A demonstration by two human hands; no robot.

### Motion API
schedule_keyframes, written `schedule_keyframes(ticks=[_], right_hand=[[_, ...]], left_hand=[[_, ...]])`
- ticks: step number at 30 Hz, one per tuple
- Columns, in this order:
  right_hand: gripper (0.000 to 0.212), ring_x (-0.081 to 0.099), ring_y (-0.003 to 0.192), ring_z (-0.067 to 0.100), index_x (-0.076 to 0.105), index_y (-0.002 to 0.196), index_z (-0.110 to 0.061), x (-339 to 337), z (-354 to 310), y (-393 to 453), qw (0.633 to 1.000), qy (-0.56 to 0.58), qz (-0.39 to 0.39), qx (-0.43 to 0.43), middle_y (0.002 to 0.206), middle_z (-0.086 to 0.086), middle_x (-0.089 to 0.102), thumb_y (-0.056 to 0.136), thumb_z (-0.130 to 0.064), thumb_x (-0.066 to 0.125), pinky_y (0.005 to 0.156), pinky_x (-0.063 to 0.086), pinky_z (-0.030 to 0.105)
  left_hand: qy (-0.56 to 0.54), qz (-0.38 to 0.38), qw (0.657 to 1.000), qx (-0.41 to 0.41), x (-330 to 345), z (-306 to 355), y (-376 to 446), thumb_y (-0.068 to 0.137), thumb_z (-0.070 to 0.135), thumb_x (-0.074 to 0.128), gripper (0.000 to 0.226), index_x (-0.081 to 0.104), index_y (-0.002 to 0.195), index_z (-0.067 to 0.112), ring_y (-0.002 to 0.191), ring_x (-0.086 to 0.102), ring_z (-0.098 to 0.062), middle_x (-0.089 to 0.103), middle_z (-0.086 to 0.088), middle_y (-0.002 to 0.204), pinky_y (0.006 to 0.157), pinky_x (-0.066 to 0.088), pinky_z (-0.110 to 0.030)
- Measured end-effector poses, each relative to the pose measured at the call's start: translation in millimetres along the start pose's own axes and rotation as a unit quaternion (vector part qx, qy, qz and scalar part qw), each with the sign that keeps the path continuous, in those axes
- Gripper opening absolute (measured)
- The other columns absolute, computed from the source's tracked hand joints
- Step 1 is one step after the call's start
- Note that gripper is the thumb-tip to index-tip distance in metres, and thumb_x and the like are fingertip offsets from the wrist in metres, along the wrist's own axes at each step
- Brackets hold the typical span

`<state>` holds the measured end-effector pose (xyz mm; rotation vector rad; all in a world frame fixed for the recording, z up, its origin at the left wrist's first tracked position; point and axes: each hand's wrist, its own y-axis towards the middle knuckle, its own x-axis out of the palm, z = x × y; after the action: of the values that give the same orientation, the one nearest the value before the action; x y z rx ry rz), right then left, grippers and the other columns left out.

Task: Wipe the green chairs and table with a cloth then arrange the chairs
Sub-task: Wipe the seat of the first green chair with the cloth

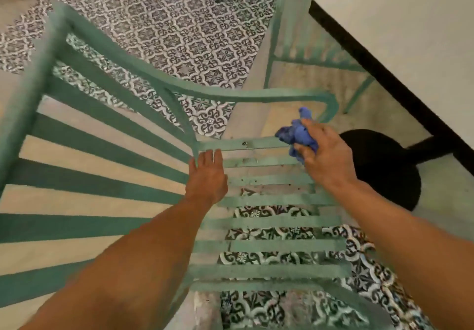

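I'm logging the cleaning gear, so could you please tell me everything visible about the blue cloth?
The blue cloth is a soft fabric rag, bunched into a crumpled wad with a loose corner poking upward. It sits in the grip of the right hand, fingers closed around it, at the far end of the green chair seat slats, just below the curved armrest. Whether it presses on the slats is unclear.

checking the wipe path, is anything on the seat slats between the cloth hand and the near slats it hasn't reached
Nothing loose lies on the seat slats. The right hand holds the blue cloth at the far slats by the armrest. The left hand rests flat at the seat's left edge, beside the path rather than across it.
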<state>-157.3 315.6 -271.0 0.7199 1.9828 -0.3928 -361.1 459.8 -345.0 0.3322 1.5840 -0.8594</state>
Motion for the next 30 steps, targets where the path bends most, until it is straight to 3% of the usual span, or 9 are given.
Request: schedule_keyframes(ticks=[6,11,13,15,18,20,25,27,30], right_hand=[[0.060,0.050,0.117,0.036,0.031,0.149,-0.024,75,34,37,1.000,-0.003,-0.019,0.018,0.142,0.010,0.046,0.093,-0.022,0.053,0.092,0.042,0.043],[0.067,0.052,0.113,0.037,0.025,0.150,-0.022,127,63,59,0.998,0.001,0.010,0.066,0.136,0.013,0.050,0.090,-0.025,0.054,0.086,0.041,0.040],[0.071,0.050,0.117,0.037,0.014,0.154,-0.023,151,81,66,0.994,-0.018,-0.006,0.108,0.140,0.014,0.047,0.092,-0.028,0.050,0.091,0.041,0.041],[0.072,0.043,0.126,0.038,0.008,0.155,-0.019,177,95,65,0.992,-0.057,-0.015,0.114,0.144,0.015,0.041,0.094,-0.029,0.045,0.101,0.038,0.046],[0.066,0.015,0.145,0.036,0.005,0.155,-0.013,213,82,62,0.987,-0.101,-0.002,0.129,0.159,0.012,0.018,0.100,-0.027,0.039,0.117,0.015,0.048],[0.063,0.008,0.146,0.035,0.006,0.154,-0.013,236,50,60,0.988,-0.117,-0.023,0.096,0.161,0.010,0.013,0.101,-0.028,0.036,0.118,0.006,0.046],[0.059,0.025,0.138,0.029,0.028,0.149,-0.030,296,-57,71,0.982,-0.098,-0.139,-0.088,0.154,0.000,0.030,0.092,-0.031,0.043,0.112,0.019,0.048],[0.055,0.028,0.137,0.029,0.035,0.145,-0.030,294,-57,79,0.973,-0.110,-0.165,-0.118,0.153,-0.001,0.031,0.091,-0.029,0.045,0.112,0.020,0.047],[0.052,0.046,0.120,0.037,0.051,0.135,-0.015,261,2,68,0.971,-0.115,-0.109,-0.176,0.142,0.013,0.047,0.084,-0.007,0.054,0.103,0.034,0.045]], left_hand=[[0.028,-0.032,0.999,0.003,72,-24,57,0.087,0.024,0.056,0.070,0.023,0.146,0.002,0.133,0.034,-0.036,0.036,-0.019,0.143,0.113,0.024,-0.049],[0.050,-0.019,0.998,0.023,105,-40,88,0.092,0.029,0.051,0.050,0.039,0.132,0.002,0.122,0.043,-0.037,0.047,-0.021,0.130,0.113,0.020,-0.046],[0.036,-0.008,0.999,0.025,115,-42,96,0.097,0.036,0.045,0.044,0.044,0.127,0.004,0.120,0.043,-0.036,0.050,-0.020,0.127,0.114,0.018,-0.044],[0.027,0.025,0.999,0.031,125,-42,100,0.099,0.039,0.040,0.042,0.048,0.121,0.004,0.116,0.045,-0.036,0.053,-0.019,0.122,0.114,0.018,-0.045],[0.015,0.076,0.996,0.040,135,-44,101,0.098,0.037,0.041,0.040,0.051,0.115,0.003,0.112,0.047,-0.036,0.055,-0.019,0.116,0.113,0.019,-0.045],[0.007,0.085,0.995,0.043,136,-44,101,0.097,0.036,0.043,0.038,0.052,0.115,0.003,0.111,0.047,-0.035,0.056,-0.018,0.115,0.112,0.018,-0.045],[0.029,0.078,0.995,0.051,138,-44,102,0.089,0.030,0.047,0.048,0.047,0.131,0.006,0.117,0.045,-0.033,0.055,-0.016,0.122,0.113,0.017,-0.042],[0.024,0.079,0.995,0.053,139,-45,103,0.090,0.030,0.046,0.048,0.048,0.130,0.004,0.116,0.046,-0.033,0.056,-0.017,0.122,0.112,0.018,-0.042],[0.014,0.089,0.995,0.046,138,-45,104,0.096,0.035,0.046,0.042,0.052,0.120,0.001,0.111,0.048,-0.036,0.057,-0.022,0.118,0.108,0.021,-0.043]])
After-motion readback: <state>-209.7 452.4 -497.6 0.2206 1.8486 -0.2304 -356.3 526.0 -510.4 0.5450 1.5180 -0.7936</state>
